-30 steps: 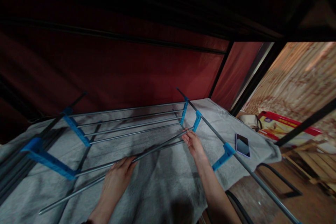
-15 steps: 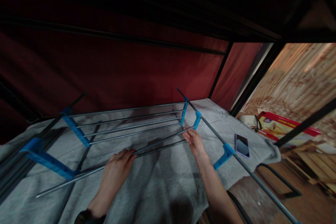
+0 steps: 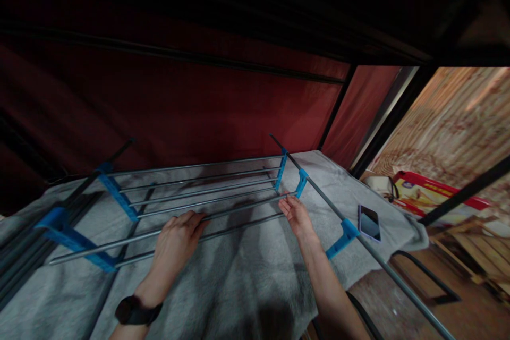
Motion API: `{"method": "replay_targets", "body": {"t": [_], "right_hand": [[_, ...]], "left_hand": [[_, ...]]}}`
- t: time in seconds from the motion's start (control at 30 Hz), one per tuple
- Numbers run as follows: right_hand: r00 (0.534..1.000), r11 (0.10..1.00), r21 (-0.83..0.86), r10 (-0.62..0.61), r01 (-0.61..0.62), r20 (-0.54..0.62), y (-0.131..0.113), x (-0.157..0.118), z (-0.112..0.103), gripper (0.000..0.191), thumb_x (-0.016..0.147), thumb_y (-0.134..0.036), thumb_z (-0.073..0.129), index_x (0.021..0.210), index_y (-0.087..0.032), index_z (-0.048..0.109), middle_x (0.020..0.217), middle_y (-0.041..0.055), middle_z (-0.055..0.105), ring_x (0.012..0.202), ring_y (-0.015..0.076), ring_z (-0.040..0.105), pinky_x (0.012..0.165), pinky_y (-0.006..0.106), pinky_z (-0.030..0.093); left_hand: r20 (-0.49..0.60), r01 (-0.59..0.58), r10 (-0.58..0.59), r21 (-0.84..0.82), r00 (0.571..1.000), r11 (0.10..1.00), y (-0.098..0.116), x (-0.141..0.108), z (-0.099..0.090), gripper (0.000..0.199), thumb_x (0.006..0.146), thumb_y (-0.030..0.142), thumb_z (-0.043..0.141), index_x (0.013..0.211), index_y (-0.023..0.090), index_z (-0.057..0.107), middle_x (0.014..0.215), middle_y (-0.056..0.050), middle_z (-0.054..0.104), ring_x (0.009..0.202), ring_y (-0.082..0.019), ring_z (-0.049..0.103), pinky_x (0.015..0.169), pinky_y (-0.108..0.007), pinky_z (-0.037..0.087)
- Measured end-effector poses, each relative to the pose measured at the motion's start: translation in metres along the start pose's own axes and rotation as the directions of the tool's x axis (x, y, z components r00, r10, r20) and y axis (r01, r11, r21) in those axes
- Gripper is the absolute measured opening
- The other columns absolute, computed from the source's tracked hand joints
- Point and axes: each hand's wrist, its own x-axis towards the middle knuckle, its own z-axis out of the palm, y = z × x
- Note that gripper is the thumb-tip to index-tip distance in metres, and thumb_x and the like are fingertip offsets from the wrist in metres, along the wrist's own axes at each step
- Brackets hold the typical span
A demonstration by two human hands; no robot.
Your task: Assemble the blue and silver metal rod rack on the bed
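My left hand (image 3: 179, 236), a dark watch on its wrist, is wrapped round a thin grey metal rod (image 3: 99, 248) near its middle. Close to the rod's right end, my right hand (image 3: 295, 213) pinches it beside a small blue bracket (image 3: 302, 181). The rod's loose left end lies across a blue plastic bracket (image 3: 56, 223) and sticks out past it. Just below runs a second rod (image 3: 239, 227), spanning between the front brackets. Behind, several parallel rods (image 3: 215, 190) join two rear blue brackets (image 3: 119, 191).
A grey cloth (image 3: 247, 287) covers the surface under the rack. On the right lie a phone (image 3: 369, 222) and a red and yellow box (image 3: 430, 191). A long pole (image 3: 398, 279) reaches toward the lower right. Several more poles (image 3: 40, 252) lie at far left.
The rod's left end has risen and shifted slightly left, now crossing over the left front bracket. My left hand has lifted a little with it; my right hand stays near the same bracket.
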Motion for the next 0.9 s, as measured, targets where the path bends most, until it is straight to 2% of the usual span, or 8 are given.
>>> {"method": "replay_targets", "body": {"t": [0.2,0.43,0.6,0.67,0.73,0.8,0.87,0.9], "right_hand": [[0.999,0.998,-0.037,0.044,-0.043,0.018,0.001,-0.006,-0.003,0.026,0.068,-0.025,0.091,0.084,-0.021,0.070,0.080,0.0013,0.076,0.078,0.0149,0.074,0.077,0.027,0.064],[0.997,0.964,-0.258,0.068,-0.059,0.022,0.009,-0.005,-0.027,0.032,0.067,-0.035,0.090,0.092,-0.022,0.074,0.098,0.0053,0.079,0.088,0.0176,0.074,0.081,0.031,0.064],[0.996,0.835,-0.543,-0.065,0.091,0.066,0.017,-0.019,-0.032,0.043,0.073,-0.047,0.083,0.106,-0.021,0.074,0.102,0.0071,0.078,0.091,0.0226,0.073,0.083,0.036,0.061],[0.977,0.709,-0.672,-0.172,0.213,0.128,0.019,-0.026,-0.027,0.043,0.081,-0.053,0.074,0.107,-0.019,0.073,0.100,0.0084,0.077,0.088,0.0245,0.072,0.084,0.041,0.060],[0.910,0.490,-0.776,-0.319,0.397,0.264,0.018,-0.033,-0.019,0.041,0.089,-0.054,0.063,0.108,-0.019,0.072,0.103,0.0102,0.076,0.092,0.0267,0.071,0.090,0.046,0.057],[0.769,0.201,-0.784,-0.440,0.588,0.464,0.018,-0.039,-0.008,0.038,0.097,-0.050,0.054,0.113,-0.020,0.070,0.112,0.0125,0.074,0.105,0.0291,0.069,0.098,0.049,0.052],[0.610,-0.053,-0.705,-0.458,0.707,0.647,0.019,-0.041,0.003,0.037,0.101,-0.044,0.048,0.121,-0.020,0.068,0.121,0.0144,0.071,0.117,0.0304,0.064,0.104,0.050,0.048],[0.550,-0.144,-0.659,-0.436,0.739,0.712,0.021,-0.040,0.007,0.037,0.102,-0.041,0.045,0.125,-0.020,0.066,0.125,0.0148,0.070,0.121,0.0305,0.063,0.106,0.051,0.047]], "left_hand": [[-0.003,0.020,-0.019,0.025,1.000,1.000,0.007,0.004,-0.004,0.034,0.105,0.039,0.048,0.111,0.020,0.076,0.098,-0.008,0.076,0.088,-0.028,0.069,0.082,-0.041,0.047],[0.040,0.070,-0.068,-0.035,0.997,0.997,0.020,0.005,-0.014,0.024,0.103,0.034,0.055,0.110,0.021,0.073,0.097,-0.006,0.074,0.093,-0.025,0.067,0.085,-0.040,0.044],[0.040,0.074,-0.072,-0.063,0.997,0.995,0.018,0.005,-0.015,0.018,0.101,0.033,0.059,0.104,0.021,0.071,0.097,-0.005,0.072,0.093,-0.023,0.066,0.086,-0.039,0.042],[0.035,0.077,-0.075,-0.068,0.997,0.995,0.018,0.005,-0.014,0.016,0.101,0.032,0.059,0.104,0.021,0.070,0.098,-0.005,0.072,0.094,-0.023,0.066,0.087,-0.038,0.042],[0.033,0.078,-0.075,-0.070,0.997,0.995,0.019,0.005,-0.014,0.017,0.102,0.033,0.058,0.104,0.021,0.070,0.098,-0.005,0.071,0.094,-0.023,0.066,0.087,-0.038,0.042],[0.035,0.079,-0.076,-0.072,0.996,0.994,0.019,0.004,-0.013,0.019,0.102,0.034,0.057,0.105,0.021,0.070,0.098,-0.005,0.071,0.094,-0.023,0.065,0.087,-0.039,0.042],[0.038,0.082,-0.079,-0.076,0.996,0.994,0.019,0.003,-0.013,0.019,0.102,0.034,0.057,0.105,0.021,0.070,0.098,-0.005,0.072,0.094,-0.023,0.065,0.088,-0.039,0.042],[0.038,0.085,-0.082,-0.078,0.996,0.993,0.019,0.003,-0.013,0.019,0.102,0.034,0.057,0.105,0.021,0.070,0.099,-0.005,0.072,0.094,-0.023,0.065,0.088,-0.039,0.042]]}}
